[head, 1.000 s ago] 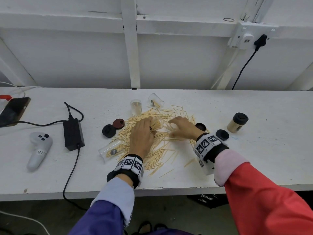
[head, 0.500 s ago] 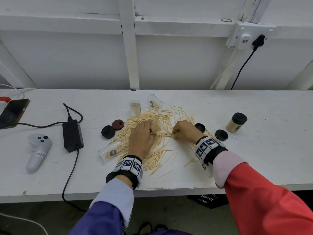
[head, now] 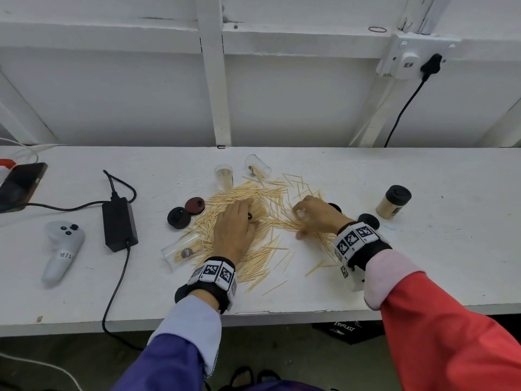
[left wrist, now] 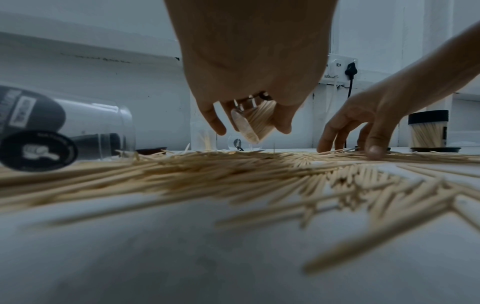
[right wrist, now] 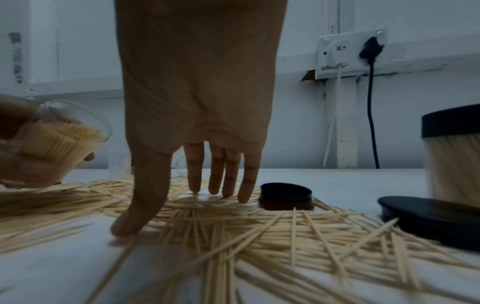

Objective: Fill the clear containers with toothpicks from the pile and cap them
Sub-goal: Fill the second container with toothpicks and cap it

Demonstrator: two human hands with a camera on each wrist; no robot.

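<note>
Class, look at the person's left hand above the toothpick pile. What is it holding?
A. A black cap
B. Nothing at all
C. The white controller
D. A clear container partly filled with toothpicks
D: the left hand curls its fingers round a clear container packed with toothpicks, tilted above the pile, as both wrist views show.

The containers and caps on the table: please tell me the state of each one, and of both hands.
Capped container: upright, full.
Held container: tilted, uncapped, nearly full.
Left hand: grips held container.
Right hand: fingers spread, touching toothpicks.
Rear containers: uncapped, few toothpicks.
Loose caps: lying off.
</note>
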